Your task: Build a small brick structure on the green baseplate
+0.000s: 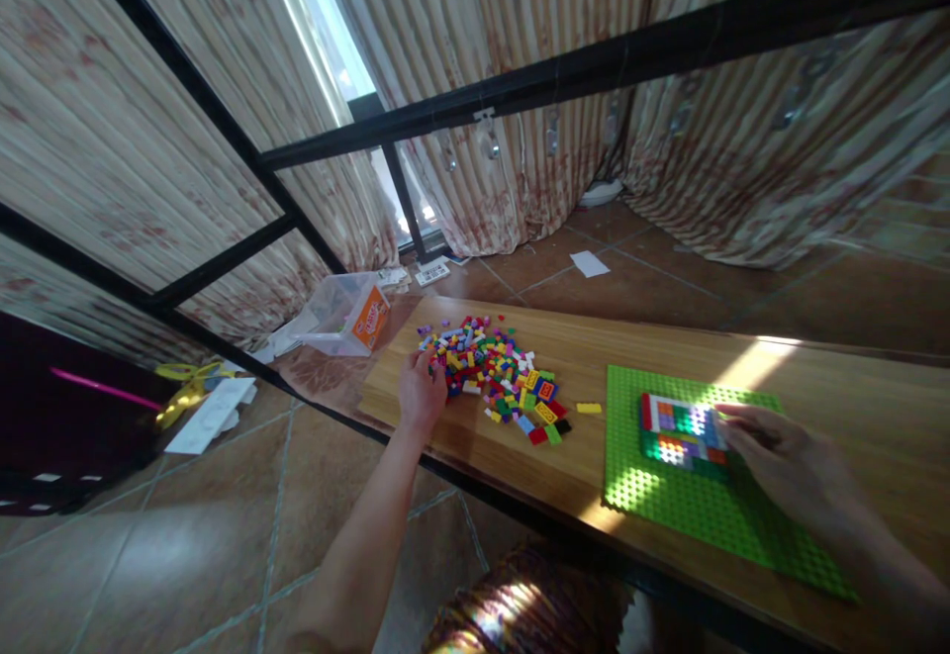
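A loose heap of small coloured toy bricks (494,362) lies on the wooden tabletop. At the heap's left edge is my left hand (423,392), its fingers curled down among the bricks; what they pinch is hidden. A green studded baseplate (630,496) lies to the right. On it sits a low, roughly rectangular build of coloured bricks (679,441), with a white and red strip along its left side. My right hand (772,451) reaches over the baseplate, thumb and fingers closed at the build's right edge. Anything between those fingertips is too small to make out.
A yellow brick (589,408) lies between heap and baseplate. Beyond the table's left end, a clear plastic bin (337,313) with an orange label stands on the tiled floor. A black metal frame (445,120) and curtains (505,189) rise behind the table.
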Action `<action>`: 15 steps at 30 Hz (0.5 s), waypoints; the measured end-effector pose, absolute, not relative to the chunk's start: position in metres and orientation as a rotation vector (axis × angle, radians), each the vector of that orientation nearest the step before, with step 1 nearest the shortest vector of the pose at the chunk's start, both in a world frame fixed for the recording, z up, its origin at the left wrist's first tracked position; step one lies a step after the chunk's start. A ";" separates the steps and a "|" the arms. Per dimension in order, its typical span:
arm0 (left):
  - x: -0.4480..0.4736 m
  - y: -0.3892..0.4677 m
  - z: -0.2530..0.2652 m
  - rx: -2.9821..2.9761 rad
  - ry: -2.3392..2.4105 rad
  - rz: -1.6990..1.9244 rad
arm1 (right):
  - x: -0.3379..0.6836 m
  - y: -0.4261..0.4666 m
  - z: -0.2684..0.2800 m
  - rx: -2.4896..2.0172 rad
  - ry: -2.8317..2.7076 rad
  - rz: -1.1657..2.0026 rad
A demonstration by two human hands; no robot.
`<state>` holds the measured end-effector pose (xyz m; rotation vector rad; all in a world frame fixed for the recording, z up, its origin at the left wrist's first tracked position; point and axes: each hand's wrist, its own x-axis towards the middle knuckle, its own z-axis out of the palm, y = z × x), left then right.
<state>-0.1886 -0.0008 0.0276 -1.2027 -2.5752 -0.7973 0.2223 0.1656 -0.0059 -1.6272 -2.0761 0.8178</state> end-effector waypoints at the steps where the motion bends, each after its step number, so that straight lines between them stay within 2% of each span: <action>1: -0.189 0.005 0.029 -1.232 -2.569 -0.770 | 0.222 0.166 -0.005 -1.640 -2.077 0.816; 10: -0.185 0.068 0.037 -1.337 -2.622 -0.316 | 0.220 0.165 -0.006 -1.611 -2.089 0.809; 15: -0.183 0.077 0.036 -1.332 -2.647 -0.262 | 0.217 0.164 -0.002 -1.615 -2.077 0.822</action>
